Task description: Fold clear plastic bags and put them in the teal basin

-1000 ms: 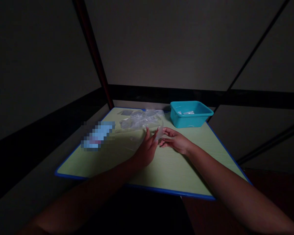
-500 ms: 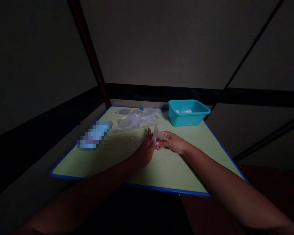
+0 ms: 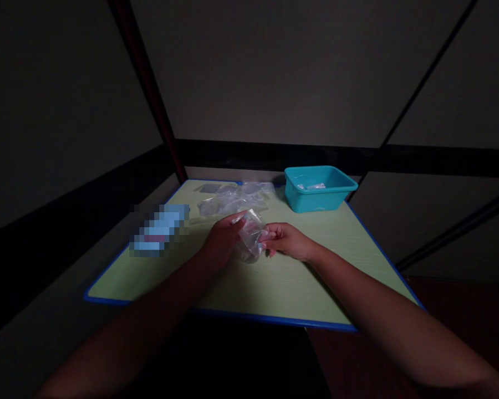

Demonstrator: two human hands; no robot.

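Note:
A crumpled clear plastic bag [image 3: 250, 237] is held between my two hands above the middle of the table. My left hand [image 3: 225, 235] grips its left side, with the fingers partly behind the film. At its right edge, my right hand [image 3: 285, 240] pinches the plastic between thumb and fingers. Behind my hands lies a loose pile of clear plastic bags [image 3: 228, 200] on the tabletop.
A turquoise basket [image 3: 318, 200] with some whitish plastic inside stands at the back right of the light green, blue-edged table [image 3: 316, 299]. On the left lies a pixelated light blue object [image 3: 160, 228]. Walls rise behind and to the left.
My left hand has moved left, away from my right hand. The plastic now spreads out between them, where before it was bunched at my fingertips. My right hand has barely moved.

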